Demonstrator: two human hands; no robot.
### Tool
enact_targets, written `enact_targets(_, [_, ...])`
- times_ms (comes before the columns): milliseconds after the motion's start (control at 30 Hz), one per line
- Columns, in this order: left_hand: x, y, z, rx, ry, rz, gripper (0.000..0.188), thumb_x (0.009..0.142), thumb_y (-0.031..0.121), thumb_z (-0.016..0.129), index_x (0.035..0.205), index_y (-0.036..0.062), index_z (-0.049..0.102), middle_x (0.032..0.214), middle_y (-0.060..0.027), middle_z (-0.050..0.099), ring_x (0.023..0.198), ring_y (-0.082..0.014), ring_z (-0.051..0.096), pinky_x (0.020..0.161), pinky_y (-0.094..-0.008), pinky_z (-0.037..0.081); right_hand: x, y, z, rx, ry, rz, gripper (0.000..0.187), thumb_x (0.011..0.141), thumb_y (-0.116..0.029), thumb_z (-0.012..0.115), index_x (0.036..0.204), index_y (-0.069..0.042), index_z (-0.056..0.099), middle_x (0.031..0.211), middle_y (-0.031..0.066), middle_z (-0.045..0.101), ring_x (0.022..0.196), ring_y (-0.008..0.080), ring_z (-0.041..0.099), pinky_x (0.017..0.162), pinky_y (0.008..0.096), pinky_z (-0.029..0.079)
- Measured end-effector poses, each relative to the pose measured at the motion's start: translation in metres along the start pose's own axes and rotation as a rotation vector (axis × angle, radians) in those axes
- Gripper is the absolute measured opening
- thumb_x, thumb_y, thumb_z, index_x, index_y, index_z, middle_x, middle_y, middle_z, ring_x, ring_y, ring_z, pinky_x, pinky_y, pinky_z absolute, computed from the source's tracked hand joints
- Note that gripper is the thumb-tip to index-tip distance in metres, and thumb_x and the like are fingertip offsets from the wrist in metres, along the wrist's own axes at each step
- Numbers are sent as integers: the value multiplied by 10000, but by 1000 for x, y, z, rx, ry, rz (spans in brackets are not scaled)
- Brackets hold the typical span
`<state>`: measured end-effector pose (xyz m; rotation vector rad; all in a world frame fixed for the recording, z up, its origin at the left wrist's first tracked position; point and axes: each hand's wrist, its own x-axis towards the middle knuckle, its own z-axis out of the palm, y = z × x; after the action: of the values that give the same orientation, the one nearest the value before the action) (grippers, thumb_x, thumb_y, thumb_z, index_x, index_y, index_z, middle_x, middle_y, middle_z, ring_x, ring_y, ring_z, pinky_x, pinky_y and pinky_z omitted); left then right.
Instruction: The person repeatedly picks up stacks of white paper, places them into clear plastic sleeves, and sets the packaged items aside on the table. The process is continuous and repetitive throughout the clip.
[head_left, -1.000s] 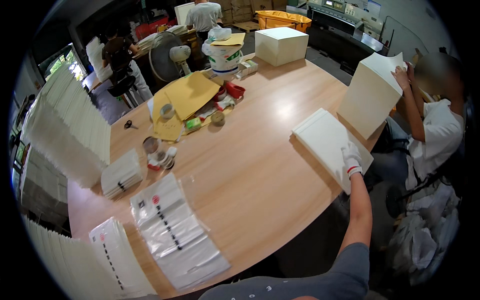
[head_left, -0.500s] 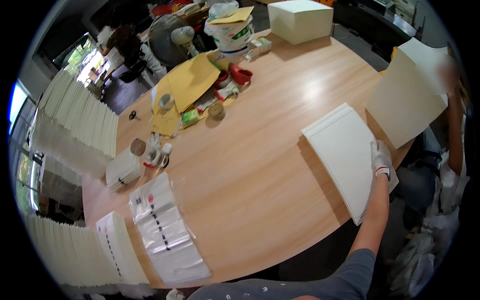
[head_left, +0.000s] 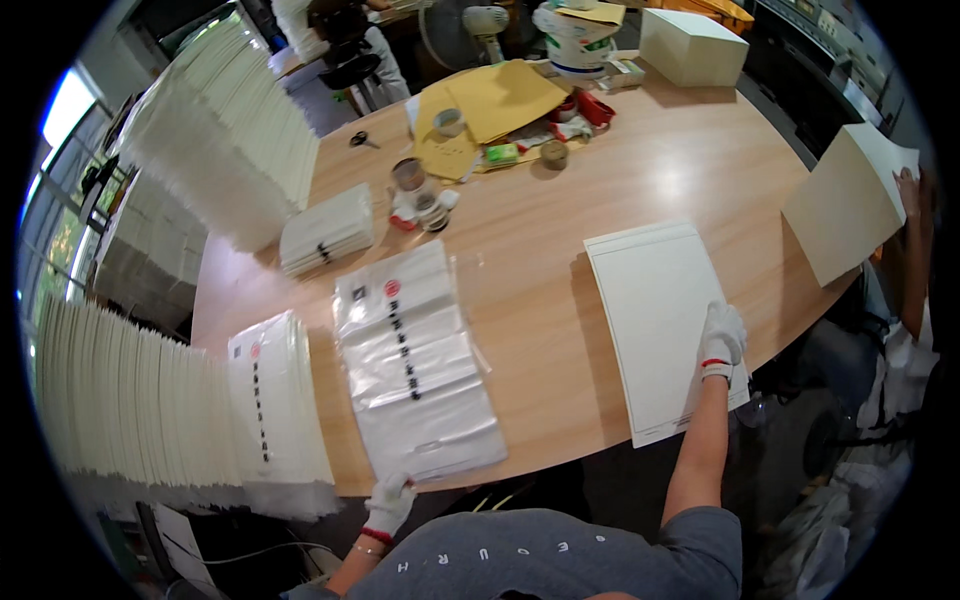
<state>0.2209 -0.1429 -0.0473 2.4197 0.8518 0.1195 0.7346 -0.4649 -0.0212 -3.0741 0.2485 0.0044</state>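
My right hand (head_left: 722, 338), in a white knit glove, is closed at the right edge of a stack of large white sheets (head_left: 655, 300). The sheets lie slightly fanned at the table's near right edge. At the near table edge my left hand (head_left: 390, 503), also gloved, has its fingers curled at the lower left corner of a clear plastic bag (head_left: 420, 350) printed with dark characters and a red mark. That bag lies flat on other bags. Whether the left fingertips pinch its edge cannot be made out.
Tall rows of bagged paper (head_left: 130, 400) stand at the left, with a smaller packet (head_left: 330, 228) beyond. Jars (head_left: 430, 205), scissors (head_left: 362, 140), yellow envelopes (head_left: 510, 100) and a bucket (head_left: 580, 45) sit farther back. At right, a co-worker's hand (head_left: 908, 195) holds a large paper stack (head_left: 850, 205).
My view has swung left, and my left hand has come up from the lower edge to the bags. My right hand stays at the sheets, whose near edges are now more fanned.
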Motion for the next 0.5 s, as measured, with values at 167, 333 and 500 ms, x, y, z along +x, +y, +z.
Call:
enact_targets(167, [24, -4, 2, 4, 50, 179, 99, 715, 84, 587, 812, 74, 572, 771, -111, 566, 739, -318, 560, 649, -391, 452, -90, -58, -11, 52, -1, 27, 352, 873, -413, 341, 973, -177, 583, 1036, 114, 553, 965, 325, 538, 795, 448, 447])
enact_targets(333, [33, 14, 9, 137, 149, 281, 191, 725, 202, 606, 875, 84, 589, 896, -95, 540, 864, -275, 512, 737, -392, 418, -135, -77, -22, -55, -42, -262, 400, 880, -382, 374, 1108, -93, 530, 1168, 165, 507, 1076, 340, 485, 885, 429, 406])
enact_targets(500, [34, -4, 19, 176, 132, 307, 292, 718, 307, 614, 895, 79, 571, 930, -98, 523, 935, -283, 478, 770, -406, 391, -157, -74, 11, 459, 477, -332, 424, 914, -298, 409, 1242, -29, 412, 1256, 190, 442, 1187, 346, 397, 981, 400, 331])
